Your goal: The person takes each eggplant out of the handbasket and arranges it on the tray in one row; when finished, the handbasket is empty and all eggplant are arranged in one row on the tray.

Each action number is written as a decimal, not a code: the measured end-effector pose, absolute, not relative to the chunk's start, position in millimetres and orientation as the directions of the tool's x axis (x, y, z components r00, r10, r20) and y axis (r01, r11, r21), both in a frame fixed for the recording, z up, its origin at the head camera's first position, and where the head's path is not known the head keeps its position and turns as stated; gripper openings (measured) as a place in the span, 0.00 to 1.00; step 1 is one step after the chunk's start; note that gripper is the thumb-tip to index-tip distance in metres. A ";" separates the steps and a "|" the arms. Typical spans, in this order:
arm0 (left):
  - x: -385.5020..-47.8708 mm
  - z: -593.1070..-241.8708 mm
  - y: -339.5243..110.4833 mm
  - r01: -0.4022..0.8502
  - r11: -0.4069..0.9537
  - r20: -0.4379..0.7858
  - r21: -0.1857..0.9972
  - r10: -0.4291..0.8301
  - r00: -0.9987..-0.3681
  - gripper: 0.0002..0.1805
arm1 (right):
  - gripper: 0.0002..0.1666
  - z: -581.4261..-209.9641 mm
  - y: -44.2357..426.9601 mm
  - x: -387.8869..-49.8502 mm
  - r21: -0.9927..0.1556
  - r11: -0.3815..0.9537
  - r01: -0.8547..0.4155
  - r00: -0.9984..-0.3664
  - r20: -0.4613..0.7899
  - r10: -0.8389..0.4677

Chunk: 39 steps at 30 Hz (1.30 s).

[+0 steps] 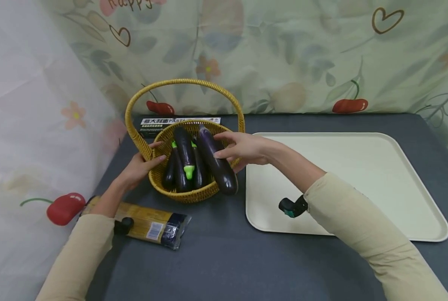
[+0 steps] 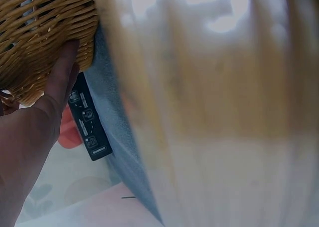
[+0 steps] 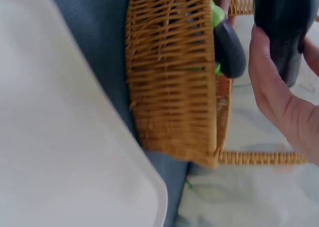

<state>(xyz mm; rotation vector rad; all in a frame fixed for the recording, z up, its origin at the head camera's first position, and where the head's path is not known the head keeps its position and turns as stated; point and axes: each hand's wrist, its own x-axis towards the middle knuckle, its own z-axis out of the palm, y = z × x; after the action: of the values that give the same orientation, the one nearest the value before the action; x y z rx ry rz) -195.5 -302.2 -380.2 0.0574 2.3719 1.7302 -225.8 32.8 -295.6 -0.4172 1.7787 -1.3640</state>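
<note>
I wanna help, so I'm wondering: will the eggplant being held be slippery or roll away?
The held eggplant may feel slippery, since its dark skin shines. It would probably roll if pushed, because its body is long and rounded. It seems firm too, as it shows no sag.

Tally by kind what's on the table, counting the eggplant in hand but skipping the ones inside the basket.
Basket: 1
Tray: 1
Yellow package: 1
Black-and-white box: 1
Eggplant in right hand: 1
Total: 5
</note>
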 end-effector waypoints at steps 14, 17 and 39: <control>-196.1 -377.6 -305.5 -0.092 0.314 -0.148 0.945 0.158 -0.976 0.37 | 0.42 -321.9 111.9 -211.6 -0.891 0.418 0.180 -0.504 -0.448 -0.738; -196.3 -376.9 -306.4 -0.086 0.329 -0.144 0.941 0.158 -0.977 0.37 | 0.44 -332.3 127.0 -213.5 -0.882 0.430 0.195 -0.507 -0.466 -0.725; -197.5 -383.2 -304.6 -0.068 0.337 -0.130 0.939 0.165 -0.978 0.38 | 0.44 -378.1 120.6 -255.1 -0.817 0.463 0.344 -0.752 -0.536 -0.385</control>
<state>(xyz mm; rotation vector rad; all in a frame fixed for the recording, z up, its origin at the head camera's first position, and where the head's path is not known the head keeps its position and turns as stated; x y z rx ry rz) -197.5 -304.6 -383.2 0.0878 2.3967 1.6986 -255.1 120.6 -378.1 -0.0337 2.0169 -1.3400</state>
